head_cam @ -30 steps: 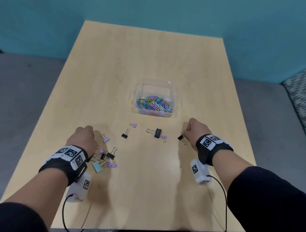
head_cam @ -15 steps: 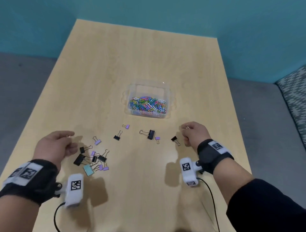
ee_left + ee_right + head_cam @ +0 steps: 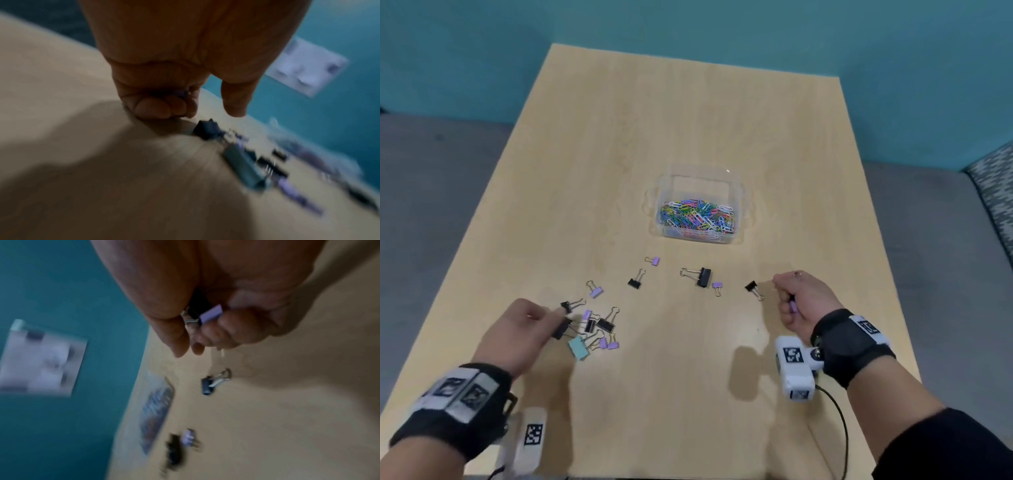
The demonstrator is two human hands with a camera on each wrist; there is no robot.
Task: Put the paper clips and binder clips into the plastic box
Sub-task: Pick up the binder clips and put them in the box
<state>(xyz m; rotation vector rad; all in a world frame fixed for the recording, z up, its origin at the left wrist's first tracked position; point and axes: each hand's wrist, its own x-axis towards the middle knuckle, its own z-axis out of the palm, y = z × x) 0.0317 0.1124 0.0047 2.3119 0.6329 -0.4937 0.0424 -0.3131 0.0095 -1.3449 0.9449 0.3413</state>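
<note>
A clear plastic box (image 3: 700,171) in the middle of the table holds a heap of coloured paper clips (image 3: 698,216). Binder clips lie loose in front of it. My left hand (image 3: 558,320) reaches into a cluster (image 3: 599,323) of black, purple and teal ones, its fingertips at a black clip (image 3: 560,329). In the left wrist view its curled fingers (image 3: 156,107) hold a small purple clip (image 3: 183,93). My right hand (image 3: 787,298) is a fist around a purple binder clip (image 3: 211,313) and a black one (image 3: 198,301), just right of a small black clip (image 3: 751,286).
Between the hands lie a large black clip (image 3: 703,277), purple clips (image 3: 717,284) (image 3: 655,261) (image 3: 596,292) and a small black one (image 3: 634,283). The wooden table (image 3: 688,394) stands against a teal wall, with grey floor on both sides.
My left hand pulled away to the left, then came back right to the cluster of clips. The right fist stayed beside the small black clip and turned slightly.
</note>
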